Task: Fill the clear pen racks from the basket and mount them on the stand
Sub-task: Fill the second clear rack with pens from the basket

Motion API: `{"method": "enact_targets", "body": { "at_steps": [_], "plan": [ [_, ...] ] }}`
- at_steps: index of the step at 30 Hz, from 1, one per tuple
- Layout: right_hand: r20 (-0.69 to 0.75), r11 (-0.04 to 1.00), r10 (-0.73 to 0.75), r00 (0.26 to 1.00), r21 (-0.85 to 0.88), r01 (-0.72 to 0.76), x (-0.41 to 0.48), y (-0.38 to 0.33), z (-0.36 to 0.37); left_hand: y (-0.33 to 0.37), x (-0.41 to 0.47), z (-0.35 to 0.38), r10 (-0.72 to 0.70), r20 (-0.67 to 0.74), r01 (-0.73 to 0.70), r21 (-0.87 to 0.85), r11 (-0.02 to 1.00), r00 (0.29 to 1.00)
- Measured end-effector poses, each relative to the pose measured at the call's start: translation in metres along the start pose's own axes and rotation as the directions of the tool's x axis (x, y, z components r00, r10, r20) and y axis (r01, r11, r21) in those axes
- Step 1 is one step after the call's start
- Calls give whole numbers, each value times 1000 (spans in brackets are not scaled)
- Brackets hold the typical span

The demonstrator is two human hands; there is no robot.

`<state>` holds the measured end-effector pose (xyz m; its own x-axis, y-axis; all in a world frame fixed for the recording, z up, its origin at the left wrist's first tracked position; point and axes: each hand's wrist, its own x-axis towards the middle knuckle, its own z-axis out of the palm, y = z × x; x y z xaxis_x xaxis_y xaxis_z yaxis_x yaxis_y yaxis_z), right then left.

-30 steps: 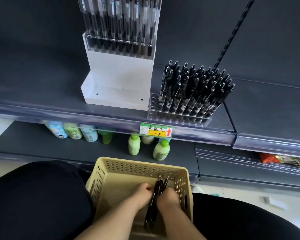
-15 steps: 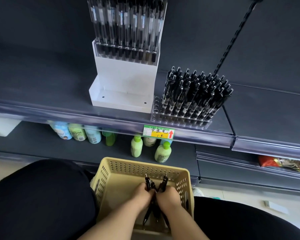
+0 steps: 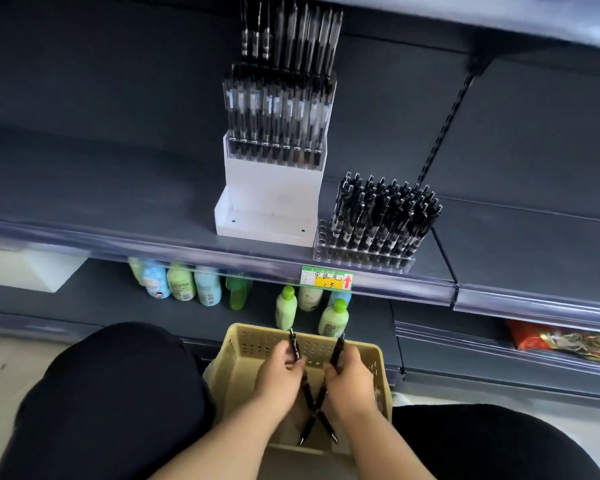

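Dark shelf (image 3: 118, 202) beyond; over the near basket (image 3: 257, 332), left hand (image 3: 279, 379) and right hand (image 3: 349, 382) each clutch one crossed black pen (image 3: 294, 346).

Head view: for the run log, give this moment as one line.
left hand: grips first pen | right hand: grips second pen | both crossed over basket | clear rack: on shelf, mostly filled | stand: lowest tier unfilled

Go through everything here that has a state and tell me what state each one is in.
Left hand: grips the left pen.
Right hand: grips the right pen, crossed with the left one over the basket.
Clear rack: standing on the shelf, nearly full, leftmost holes empty.
White stand: upper tiers loaded with pens, bottom tier empty.
Bottles: upright on the lower shelf.
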<state>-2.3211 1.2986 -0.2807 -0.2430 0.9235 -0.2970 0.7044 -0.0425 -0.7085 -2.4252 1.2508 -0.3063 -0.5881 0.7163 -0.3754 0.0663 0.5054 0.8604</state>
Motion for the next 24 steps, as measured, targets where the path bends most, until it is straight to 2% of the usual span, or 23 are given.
{"method": "enact_targets", "body": {
  "at_steps": [5, 10, 16, 20, 24],
  "plan": [
    [-59, 985, -160, 985, 50, 163, -12, -30, -12, 37, -15, -25, 164, -54, -168, -67, 984, 985],
    [-141, 951, -290, 947, 69, 302, -25, -59, -26, 69, -26, -47, 236, -91, -241, -59, 969, 968],
    [-244, 892, -360, 900, 193, 409, -21, -82, -41, 105, -28, -66, 345, -90, -353, -107, 929, 934],
    [-312, 815, -350, 883, 365, 451, -14, -98, -56, 126, -15, -80, 426, -120, -436, -81, 896, 897],
    [-376, 710, -471, 798, 376, 596, -6, -127, -85, 152, 4, -93, 479, -190, -503, -105, 858, 857]
  ]
}}
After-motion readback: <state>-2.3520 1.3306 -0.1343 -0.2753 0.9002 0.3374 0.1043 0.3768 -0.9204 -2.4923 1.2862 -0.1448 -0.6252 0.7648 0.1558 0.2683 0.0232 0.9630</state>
